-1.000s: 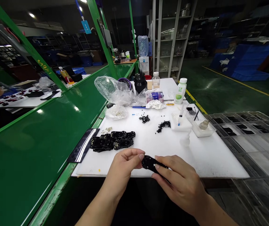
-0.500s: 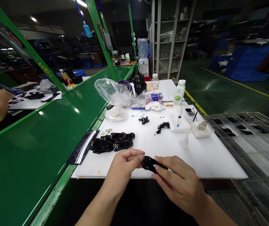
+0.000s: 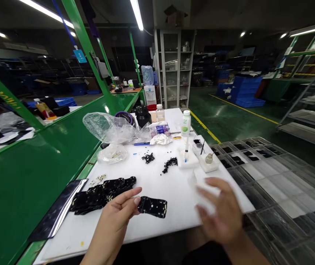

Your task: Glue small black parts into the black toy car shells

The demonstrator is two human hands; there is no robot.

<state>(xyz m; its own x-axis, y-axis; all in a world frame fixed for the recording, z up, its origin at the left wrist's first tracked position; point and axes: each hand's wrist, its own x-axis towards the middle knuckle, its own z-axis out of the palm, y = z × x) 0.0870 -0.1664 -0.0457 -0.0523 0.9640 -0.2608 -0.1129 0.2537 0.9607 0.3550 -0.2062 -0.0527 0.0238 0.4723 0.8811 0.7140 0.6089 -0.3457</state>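
My left hand [image 3: 117, 215] pinches a thin black plastic plate [image 3: 154, 207] by its left end, with small pale spots along its edges. My right hand [image 3: 220, 211], smeared by motion, is raised over the right part of the white board with its fingers apart and nothing seen in them. Just beyond its fingertips is a faint whitish translucent object [image 3: 192, 179], too blurred to name. To the left of my left hand lies a stack of similar black plates [image 3: 99, 195]. Two piles of tiny black pieces, a near one [image 3: 169, 164] and a far one [image 3: 148, 158], lie farther back.
A syringe [image 3: 186, 151] lies on a white foam block [image 3: 188, 162], beside a clear tray [image 3: 211, 166] with a small jar. Behind stand a white-green bottle [image 3: 186, 123] and plastic bags [image 3: 110, 127]. Compartment trays [image 3: 267, 173] are on the right, a green partition [image 3: 44, 165] on the left.
My right hand has let go of the black plate and moved right, its fingers opening. My left hand keeps the plate, now held flatter. The view has turned right.
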